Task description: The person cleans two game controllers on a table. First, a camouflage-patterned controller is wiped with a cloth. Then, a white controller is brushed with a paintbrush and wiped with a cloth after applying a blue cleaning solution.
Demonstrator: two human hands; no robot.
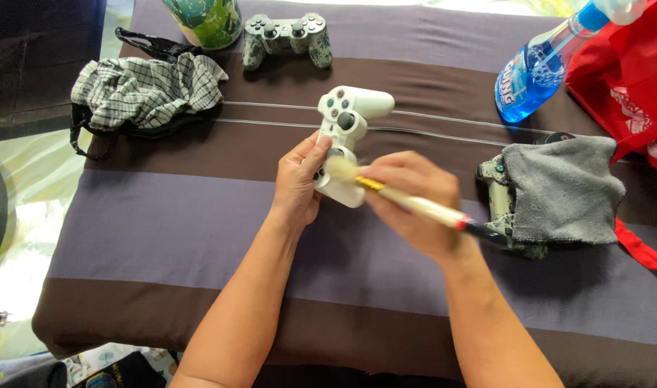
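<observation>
Left hand [297,179] clasping smooth white plastic game controller [346,136] mid-counter, right hand [415,201] gripping soft-bristled brush [415,205] against it, striped brown-and-purple cloth-covered counter [163,230], grey fuzzy towel [562,188] near right edge

I noted the work surface [199,223] was covered in cloth striped purple and dark brown. A camouflage-patterned game controller [287,37] lay at the far edge, just beside a green patterned container [205,20]. A checked cloth [147,88] rested on a black bag at far left. At far right, a blue spray bottle [531,70] lay tilted against a red bag [627,86]. A grey towel [562,188] was draped over another patterned controller [498,195]. Two clear thin lines [271,106] crossed the brown stripe.
</observation>
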